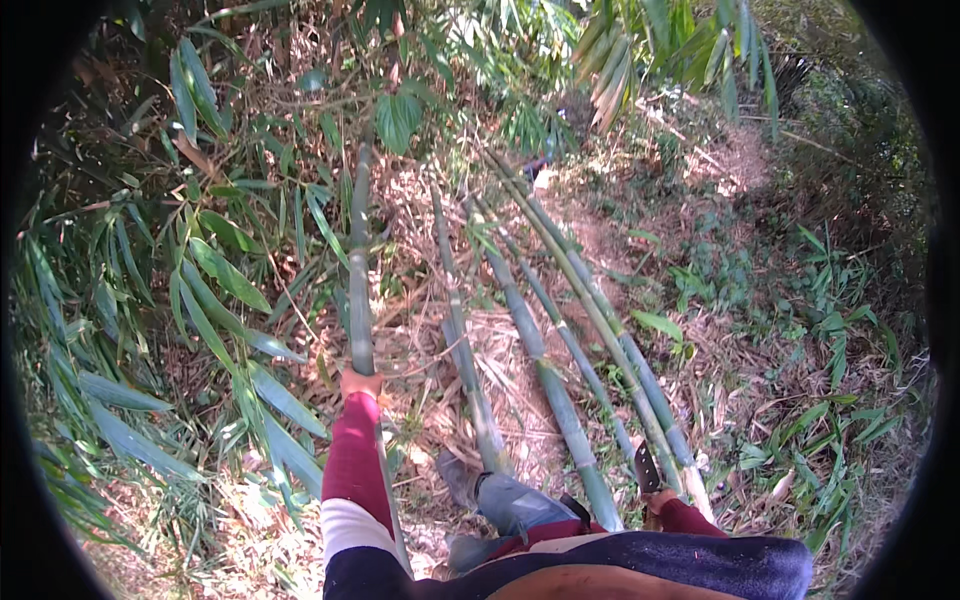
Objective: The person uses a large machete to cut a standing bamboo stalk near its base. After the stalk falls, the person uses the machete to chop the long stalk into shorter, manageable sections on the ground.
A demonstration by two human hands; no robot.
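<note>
My left hand (361, 383), at the end of a maroon and white sleeve, is closed around a green bamboo pole (360, 300). That pole runs away from me into the leaves at the far end, and part of its near length is hidden behind my forearm. Low on the right, my right hand (657, 501) grips what looks like a dark, broad knife (648, 466) with a few pale spots on it. It overlaps a lighter green bamboo pole (600, 318) in the picture; whether they touch I cannot tell.
Several more cut bamboo poles lie lengthwise ahead of me, among them a thick one (547, 380) in the middle. My shoe (459, 480) is beside a shorter pole (463, 350). Leafy branches (215, 290) crowd the left side. Dry leaf litter and low plants (715, 260) cover the slope at right.
</note>
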